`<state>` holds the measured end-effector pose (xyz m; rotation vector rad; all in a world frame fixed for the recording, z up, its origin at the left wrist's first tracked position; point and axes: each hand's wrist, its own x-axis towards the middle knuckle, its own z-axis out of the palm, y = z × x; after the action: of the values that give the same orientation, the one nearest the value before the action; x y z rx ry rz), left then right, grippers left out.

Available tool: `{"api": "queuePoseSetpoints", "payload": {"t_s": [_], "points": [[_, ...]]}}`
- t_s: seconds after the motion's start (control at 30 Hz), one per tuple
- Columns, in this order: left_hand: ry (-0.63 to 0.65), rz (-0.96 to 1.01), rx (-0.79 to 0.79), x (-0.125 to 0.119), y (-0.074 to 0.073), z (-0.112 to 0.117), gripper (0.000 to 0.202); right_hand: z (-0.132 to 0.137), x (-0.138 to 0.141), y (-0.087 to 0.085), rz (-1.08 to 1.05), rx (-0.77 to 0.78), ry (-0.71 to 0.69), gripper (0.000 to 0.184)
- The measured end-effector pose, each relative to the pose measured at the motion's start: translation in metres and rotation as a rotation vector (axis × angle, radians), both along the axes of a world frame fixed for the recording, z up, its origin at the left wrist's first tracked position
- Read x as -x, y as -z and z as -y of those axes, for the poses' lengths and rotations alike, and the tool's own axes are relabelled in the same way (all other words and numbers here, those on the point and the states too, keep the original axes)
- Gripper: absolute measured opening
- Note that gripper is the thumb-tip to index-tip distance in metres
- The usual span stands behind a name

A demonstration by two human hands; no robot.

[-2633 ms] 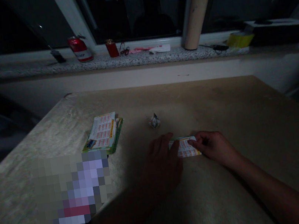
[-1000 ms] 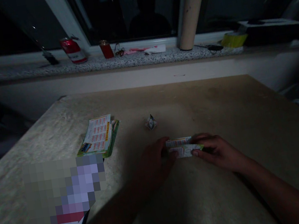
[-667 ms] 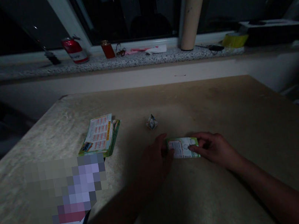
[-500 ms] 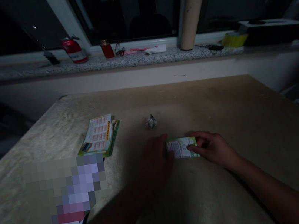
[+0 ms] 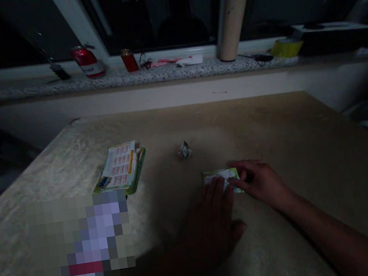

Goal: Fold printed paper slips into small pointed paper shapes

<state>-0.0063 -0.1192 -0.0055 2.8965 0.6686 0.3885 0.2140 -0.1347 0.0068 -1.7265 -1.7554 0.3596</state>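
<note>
A small folded printed paper (image 5: 218, 176) with a green edge lies flat on the tan table (image 5: 273, 134). My left hand (image 5: 213, 219) lies flat with its fingers stretched out, their tips pressing on the paper's near edge. My right hand (image 5: 263, 183) has its fingers curled and pinches the paper's right end against the table. A small folded paper shape (image 5: 184, 150) stands just beyond, apart from both hands.
A stack of printed calendar sheets (image 5: 121, 168) lies to the left. On the stone windowsill (image 5: 58, 85) sit a red can (image 5: 88, 62), a small red container (image 5: 129, 60), a cardboard tube (image 5: 234, 10) and yellow tape (image 5: 285, 47).
The paper was lifted, turned over and laid flat again. My left hand has moved from the paper's left end to its near side and now lies flat on it.
</note>
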Motion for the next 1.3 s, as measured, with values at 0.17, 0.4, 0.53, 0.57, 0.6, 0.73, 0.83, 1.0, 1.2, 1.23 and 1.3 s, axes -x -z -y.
{"api": "queuePoseSetpoints", "payload": {"t_s": [0.17, 0.4, 0.53, 0.57, 0.6, 0.73, 0.83, 1.0, 1.2, 1.23, 1.3], "points": [[0.006, -0.021, 0.043, 0.001, -0.005, -0.002, 0.074, 0.005, -0.004, -0.005, 0.124, -0.063, -0.039, 0.016], [-0.002, -0.05, 0.08, -0.001, -0.01, -0.004, 0.072, 0.005, -0.014, -0.006, 0.076, -0.083, 0.002, 0.026], [-0.008, -0.049, 0.083, -0.001, -0.01, -0.004, 0.072, 0.004, -0.011, -0.007, 0.036, -0.052, -0.02, 0.037], [-0.009, -0.043, 0.08, -0.001, -0.01, -0.004, 0.072, 0.004, -0.01, -0.008, 0.03, -0.044, -0.029, 0.038], [-0.008, -0.037, 0.075, -0.001, -0.009, -0.004, 0.071, 0.004, -0.01, -0.007, 0.026, -0.039, -0.037, 0.039], [-0.014, -0.034, 0.056, -0.002, -0.008, -0.004, 0.072, 0.004, -0.011, -0.004, 0.022, -0.029, -0.063, 0.045], [-0.02, -0.03, 0.054, -0.003, -0.008, -0.004, 0.073, 0.005, -0.013, -0.002, 0.018, -0.034, -0.075, 0.047], [-0.028, -0.024, 0.066, -0.002, -0.007, -0.003, 0.072, 0.005, -0.012, -0.003, -0.001, -0.029, -0.064, 0.048], [-0.027, -0.032, 0.07, -0.002, -0.009, -0.003, 0.069, 0.004, -0.012, -0.002, -0.02, -0.017, -0.075, 0.051], [-0.03, -0.034, 0.072, -0.003, -0.009, -0.003, 0.069, 0.004, -0.012, -0.003, -0.023, -0.013, -0.074, 0.051], [-0.035, -0.036, 0.078, -0.003, -0.011, -0.003, 0.069, 0.004, -0.012, -0.003, -0.032, -0.004, -0.066, 0.05]]}}
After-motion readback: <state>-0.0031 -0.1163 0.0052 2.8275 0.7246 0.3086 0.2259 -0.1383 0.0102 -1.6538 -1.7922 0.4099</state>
